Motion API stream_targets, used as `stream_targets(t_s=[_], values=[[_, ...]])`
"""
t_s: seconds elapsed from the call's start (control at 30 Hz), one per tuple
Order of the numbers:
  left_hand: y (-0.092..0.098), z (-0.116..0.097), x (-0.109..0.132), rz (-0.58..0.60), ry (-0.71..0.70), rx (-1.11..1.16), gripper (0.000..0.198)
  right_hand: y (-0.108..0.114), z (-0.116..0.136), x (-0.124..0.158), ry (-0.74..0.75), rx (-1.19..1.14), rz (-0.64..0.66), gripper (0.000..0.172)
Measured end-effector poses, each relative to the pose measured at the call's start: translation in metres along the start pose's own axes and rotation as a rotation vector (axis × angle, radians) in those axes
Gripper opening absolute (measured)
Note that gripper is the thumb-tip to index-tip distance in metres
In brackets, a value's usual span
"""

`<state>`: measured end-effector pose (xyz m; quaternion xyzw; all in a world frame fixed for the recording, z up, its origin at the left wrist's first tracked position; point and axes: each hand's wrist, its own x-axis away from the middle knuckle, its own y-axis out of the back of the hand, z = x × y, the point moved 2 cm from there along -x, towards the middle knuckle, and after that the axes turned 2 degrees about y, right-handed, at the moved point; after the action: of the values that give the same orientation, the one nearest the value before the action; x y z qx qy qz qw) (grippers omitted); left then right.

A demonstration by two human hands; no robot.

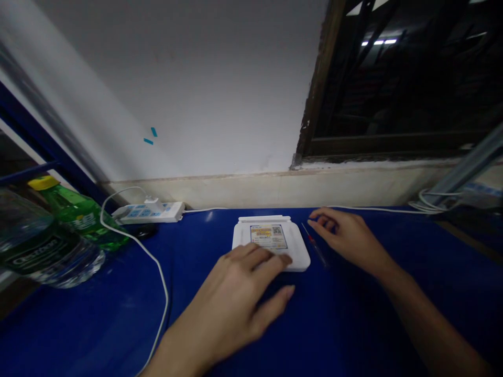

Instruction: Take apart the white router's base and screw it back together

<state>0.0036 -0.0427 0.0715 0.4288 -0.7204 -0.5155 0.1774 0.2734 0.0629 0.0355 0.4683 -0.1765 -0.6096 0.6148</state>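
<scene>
A flat white plastic case (270, 242) lies on the blue tabletop (98, 324), with a yellow-and-white QR-code label on its upper face. My left hand (236, 293) rests palm down over the case's front edge, fingers spread across it and covering the lower part. To the right of the case, my right hand (346, 235) lies with fingers loosely curled, holding nothing. Between that hand and the case lies a slim screwdriver (313, 243) with a thin red-and-dark shaft, nearest to my right fingertips.
A power strip (149, 213) with a white plug sits at the wall. White cable (155, 267) curves along the table's left side. A green bottle (80, 214) and a clear water bottle (47, 251) lie at the left. A grey metal bar (463, 170) crosses the right edge.
</scene>
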Motion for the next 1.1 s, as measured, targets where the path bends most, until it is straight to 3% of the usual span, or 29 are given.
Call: stream_targets(t_s=[0.17,0.27,0.53,0.73,0.83,1.0,1.1], values=[[-0.030,0.034,-0.072,0.155,0.003,-0.153,0.095,-0.023,-0.020,0.015,-0.030,0.262,0.027,0.011],[-0.043,0.046,-0.094,0.198,0.004,-0.192,0.108,-0.024,-0.024,0.023,0.001,0.308,0.062,0.012],[-0.043,0.047,-0.109,0.310,0.050,-0.178,0.124,-0.030,-0.025,0.026,0.001,0.275,0.158,0.010],[-0.055,0.049,-0.113,0.238,0.009,-0.220,0.131,-0.036,-0.021,0.028,0.008,0.235,0.187,0.013],[-0.044,0.046,-0.112,0.170,-0.008,-0.161,0.132,-0.038,-0.022,0.028,0.033,0.201,0.209,0.011],[0.001,0.039,-0.105,-0.024,-0.045,0.113,0.126,-0.037,-0.026,0.027,0.070,0.108,0.213,0.014],[0.018,0.045,-0.101,-0.121,-0.089,0.289,0.127,-0.038,-0.027,0.027,0.060,0.086,0.202,0.017]])
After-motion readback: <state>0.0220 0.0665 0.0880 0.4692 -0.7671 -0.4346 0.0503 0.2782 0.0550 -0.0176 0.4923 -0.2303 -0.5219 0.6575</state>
